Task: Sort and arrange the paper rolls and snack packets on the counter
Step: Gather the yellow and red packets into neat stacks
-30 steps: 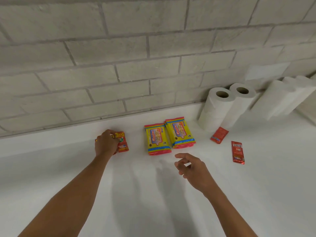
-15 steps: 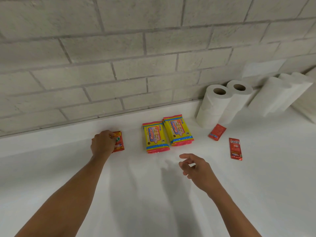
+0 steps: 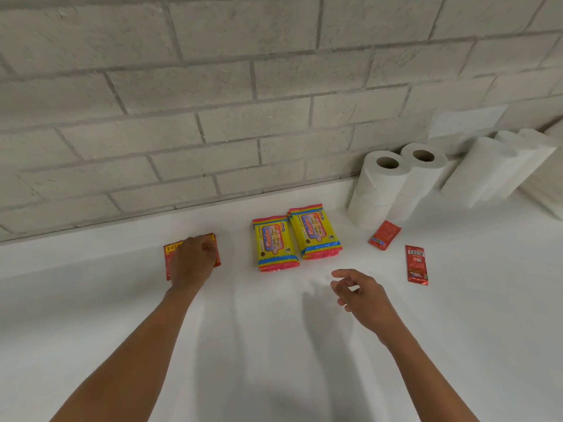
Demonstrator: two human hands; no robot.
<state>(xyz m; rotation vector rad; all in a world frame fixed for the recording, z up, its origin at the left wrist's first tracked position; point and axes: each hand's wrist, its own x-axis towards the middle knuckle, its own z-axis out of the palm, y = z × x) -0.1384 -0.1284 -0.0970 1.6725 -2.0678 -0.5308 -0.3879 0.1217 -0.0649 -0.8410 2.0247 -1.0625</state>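
Observation:
My left hand (image 3: 190, 263) lies over a small stack of red snack packets (image 3: 168, 255) at the left of the white counter (image 3: 274, 354), fingers curled down onto the top one. Most of that stack is hidden under the hand. Two yellow snack packets (image 3: 274, 243) (image 3: 315, 231) lie side by side in the middle. Two more red sachets (image 3: 384, 235) (image 3: 416, 264) lie apart at the right. Stacked paper rolls (image 3: 377, 187) (image 3: 417, 178) stand upright by the wall. My right hand (image 3: 362, 295) hovers in front of the yellow packets, fingers loosely curled, holding nothing.
More white paper rolls (image 3: 493, 169) lean on their sides against the wall at the far right. A grey brick wall (image 3: 213, 102) runs along the back of the counter.
My left hand has slid further over the red packets, which now lie flat beneath it. My right hand has drifted slightly to the right.

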